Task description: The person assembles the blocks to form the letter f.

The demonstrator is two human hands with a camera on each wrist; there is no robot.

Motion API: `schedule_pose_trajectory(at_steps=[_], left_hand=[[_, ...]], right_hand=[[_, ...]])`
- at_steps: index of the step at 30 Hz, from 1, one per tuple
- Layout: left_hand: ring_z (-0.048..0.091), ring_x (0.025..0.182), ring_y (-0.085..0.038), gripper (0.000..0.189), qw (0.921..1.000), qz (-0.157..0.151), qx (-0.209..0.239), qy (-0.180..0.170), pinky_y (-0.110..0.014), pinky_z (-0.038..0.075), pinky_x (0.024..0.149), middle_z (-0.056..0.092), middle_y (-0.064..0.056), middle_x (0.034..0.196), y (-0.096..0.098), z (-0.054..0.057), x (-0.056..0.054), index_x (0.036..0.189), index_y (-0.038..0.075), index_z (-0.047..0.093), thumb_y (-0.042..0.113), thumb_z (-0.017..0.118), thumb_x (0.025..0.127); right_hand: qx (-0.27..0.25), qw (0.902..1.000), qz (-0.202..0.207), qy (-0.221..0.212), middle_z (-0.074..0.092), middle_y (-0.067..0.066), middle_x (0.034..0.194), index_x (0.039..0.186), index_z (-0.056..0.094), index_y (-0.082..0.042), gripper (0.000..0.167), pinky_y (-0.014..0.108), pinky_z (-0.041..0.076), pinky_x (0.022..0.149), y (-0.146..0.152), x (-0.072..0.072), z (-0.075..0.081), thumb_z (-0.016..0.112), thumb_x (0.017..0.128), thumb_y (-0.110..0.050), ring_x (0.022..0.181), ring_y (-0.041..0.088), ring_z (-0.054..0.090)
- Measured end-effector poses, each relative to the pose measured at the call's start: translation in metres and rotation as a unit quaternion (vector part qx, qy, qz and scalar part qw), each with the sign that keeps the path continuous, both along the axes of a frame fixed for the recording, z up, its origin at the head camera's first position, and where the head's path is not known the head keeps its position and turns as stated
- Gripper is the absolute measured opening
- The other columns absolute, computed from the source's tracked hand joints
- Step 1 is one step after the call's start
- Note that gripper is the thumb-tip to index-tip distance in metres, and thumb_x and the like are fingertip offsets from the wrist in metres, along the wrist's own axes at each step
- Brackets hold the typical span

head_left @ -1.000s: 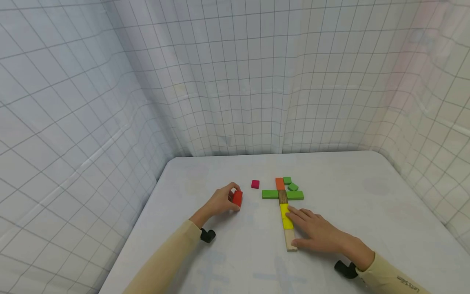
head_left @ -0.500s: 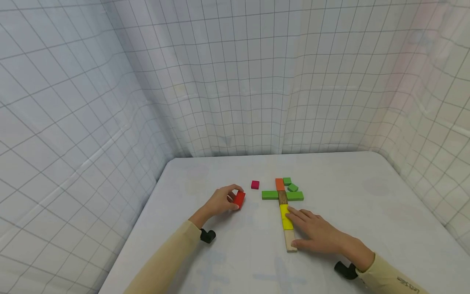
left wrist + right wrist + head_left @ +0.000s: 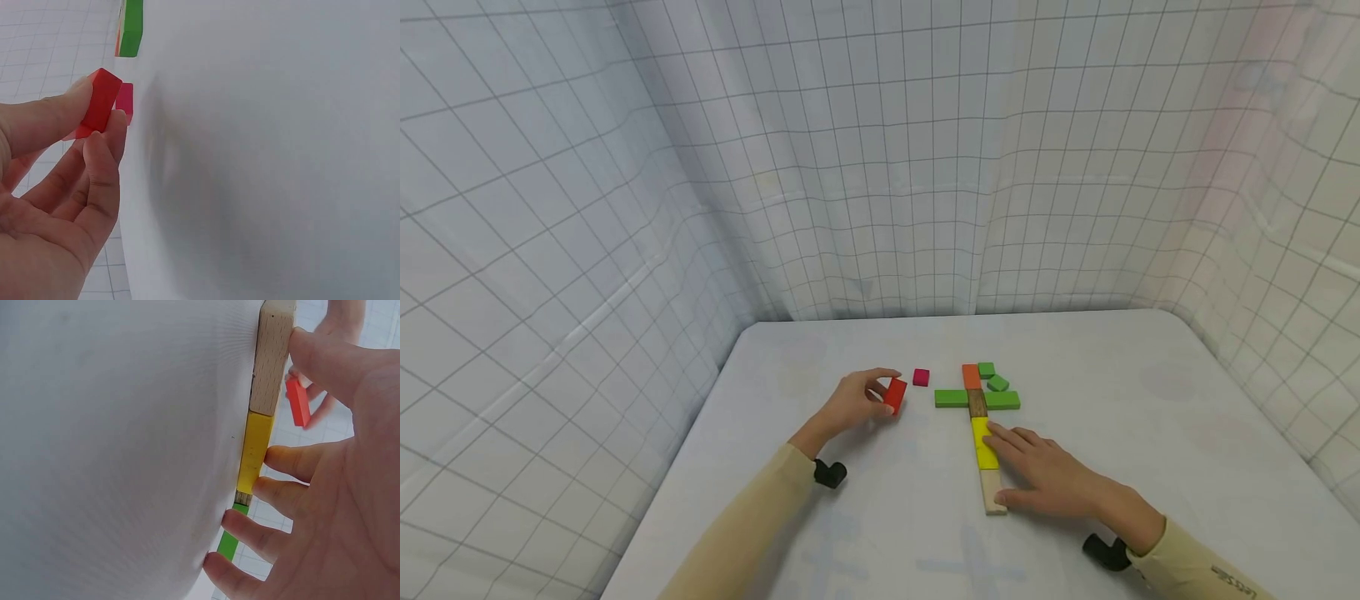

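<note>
My left hand [image 3: 855, 402] pinches a red block [image 3: 896, 396] between thumb and fingers; in the left wrist view the red block [image 3: 103, 103] is tilted and held above the table. A small crimson block [image 3: 921, 377] lies just beyond it. On the right, my right hand [image 3: 1051, 475] has its fingers spread, with fingertips touching the yellow block [image 3: 984, 443] and the thumb at the plain wooden block [image 3: 992, 492]. These two line up with a brown block [image 3: 977, 403] and an orange block [image 3: 972, 377].
Green blocks flank the brown one, a left green block [image 3: 951, 398] and a right green block [image 3: 1003, 401]. Two small green pieces, a square one [image 3: 987, 369] and an angled one [image 3: 997, 383], lie beside the orange block. Gridded white curtains [image 3: 880, 167] surround the white table [image 3: 1105, 358].
My left hand has moved slightly right and away from me, carrying the red block, which has also turned a little. My right hand and the row of blocks have stayed put.
</note>
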State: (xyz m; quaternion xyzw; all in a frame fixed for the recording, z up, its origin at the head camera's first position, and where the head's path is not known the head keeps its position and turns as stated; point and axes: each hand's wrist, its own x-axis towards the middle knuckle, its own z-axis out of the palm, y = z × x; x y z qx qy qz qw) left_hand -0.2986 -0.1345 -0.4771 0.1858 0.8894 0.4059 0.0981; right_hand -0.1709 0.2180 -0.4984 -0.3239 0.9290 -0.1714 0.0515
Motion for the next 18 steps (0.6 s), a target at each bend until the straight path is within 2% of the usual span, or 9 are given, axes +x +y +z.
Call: schedule_pose_trajectory(at_steps=[4, 10, 18], left_hand=[[0.062, 0.098, -0.023, 0.060, 0.9996, 0.011, 0.021, -0.012, -0.034, 0.056, 0.078, 0.065, -0.002, 0.110, 0.004, 0.006, -0.003, 0.141, 0.024, 0.059, 0.012, 0.080, 0.087], [0.064, 0.096, -0.023, 0.061, 0.9985, 0.007, 0.051, -0.022, -0.035, 0.055, 0.081, 0.065, -0.003, 0.110, 0.009, 0.010, -0.008, 0.141, 0.026, 0.060, 0.014, 0.082, 0.086], [0.064, 0.095, -0.022, 0.061, 0.9975, 0.004, 0.068, -0.020, -0.035, 0.056, 0.079, 0.065, -0.003, 0.110, 0.020, 0.016, -0.017, 0.141, 0.030, 0.059, 0.015, 0.082, 0.086]], right_hand=[[0.001, 1.0000, 0.000, -0.002, 0.023, 0.008, 0.165, 0.157, 0.035, -0.011, 0.084, 0.065, 0.037, 0.102, 0.000, 0.000, 0.000, 0.058, 0.094, -0.063, 0.142, 0.038, 0.032], [0.000, 1.0000, 0.000, -0.004, 0.023, 0.008, 0.165, 0.157, 0.035, -0.011, 0.084, 0.064, 0.037, 0.102, 0.000, 0.000, -0.001, 0.057, 0.094, -0.063, 0.143, 0.038, 0.032], [-0.001, 1.0000, 0.000, -0.005, 0.023, 0.008, 0.165, 0.157, 0.035, -0.010, 0.083, 0.065, 0.036, 0.103, -0.001, 0.001, 0.001, 0.057, 0.095, -0.062, 0.143, 0.038, 0.031]])
